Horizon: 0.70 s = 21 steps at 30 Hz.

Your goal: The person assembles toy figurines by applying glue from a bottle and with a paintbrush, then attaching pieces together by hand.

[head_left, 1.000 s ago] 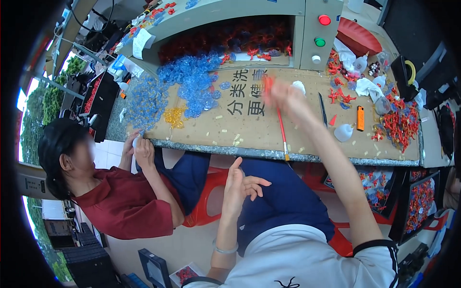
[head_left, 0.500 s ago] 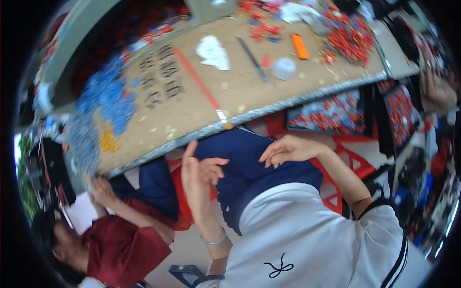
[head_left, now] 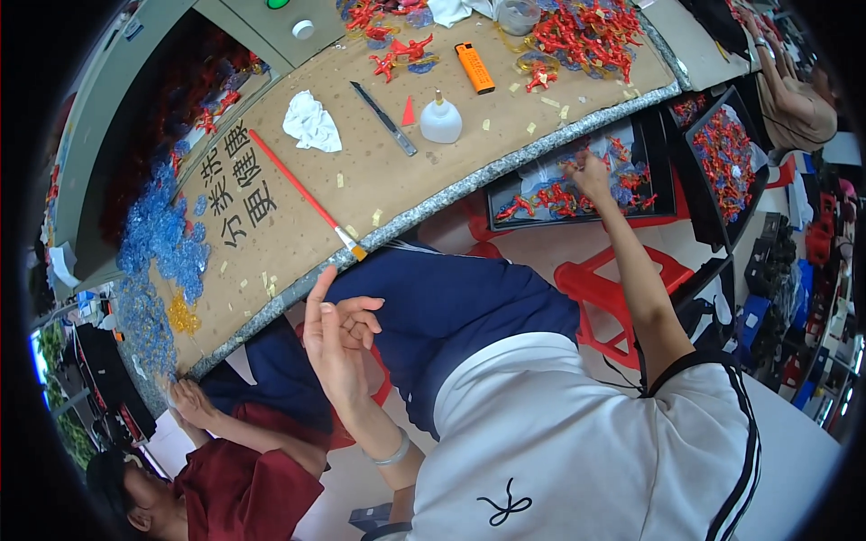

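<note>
My left hand [head_left: 338,347] is raised over my lap near the front edge of the table. It is empty, its fingers apart and loosely bent. My right hand [head_left: 591,177] reaches into a black tray [head_left: 492,209] at the right, below the table edge. The fingers of that hand are bent together among small red plastic figures [head_left: 541,197] and clear bluish plastic pieces. Whatever they pinch is too small to make out. Closest to my left hand on the tabletop lies a red-handled brush [head_left: 302,187], its bristles at the table edge.
The table [head_left: 361,203] holds a white cloth [head_left: 311,122], a utility knife [head_left: 383,117], a small white bottle [head_left: 441,121], an orange box [head_left: 474,68] and heaps of red and blue pieces. A person in dark red [head_left: 244,478] works at my left. Red stools [head_left: 613,288] stand below.
My right hand has moved from above my lap out to the right and into the black tray. My left hand has stayed raised, shifting slightly. The whole view has turned somewhat.
</note>
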Available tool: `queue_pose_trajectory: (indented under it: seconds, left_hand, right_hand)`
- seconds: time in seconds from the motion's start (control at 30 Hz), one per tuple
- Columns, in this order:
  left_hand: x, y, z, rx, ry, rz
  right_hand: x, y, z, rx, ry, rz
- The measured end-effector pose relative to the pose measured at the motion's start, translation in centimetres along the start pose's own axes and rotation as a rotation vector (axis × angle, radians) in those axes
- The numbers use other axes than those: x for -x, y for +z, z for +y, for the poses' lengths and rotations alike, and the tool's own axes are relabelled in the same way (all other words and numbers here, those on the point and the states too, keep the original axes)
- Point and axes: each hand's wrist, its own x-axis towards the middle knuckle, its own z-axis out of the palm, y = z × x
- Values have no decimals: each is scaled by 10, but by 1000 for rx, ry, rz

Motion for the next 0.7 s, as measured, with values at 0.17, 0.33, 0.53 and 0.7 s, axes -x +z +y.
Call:
queue_pose_trajectory:
  seconds: [0.17,0.33,0.53,0.7]
  left_hand:
    - [10,5,-1,-49,-18,-4]
    - [9,13,-13,-65,-60,-87]
    - [5,34,-40,5,-69,-357]
    - [6,3,-35,282,-331,-536]
  right_hand:
    - [-9,21,13,161,36,-30]
    - [21,-26,6,-12,-175,290]
    - [133,-114,-200,-313,-514,-304]
    - [157,-100,-325,-420,-922,-808]
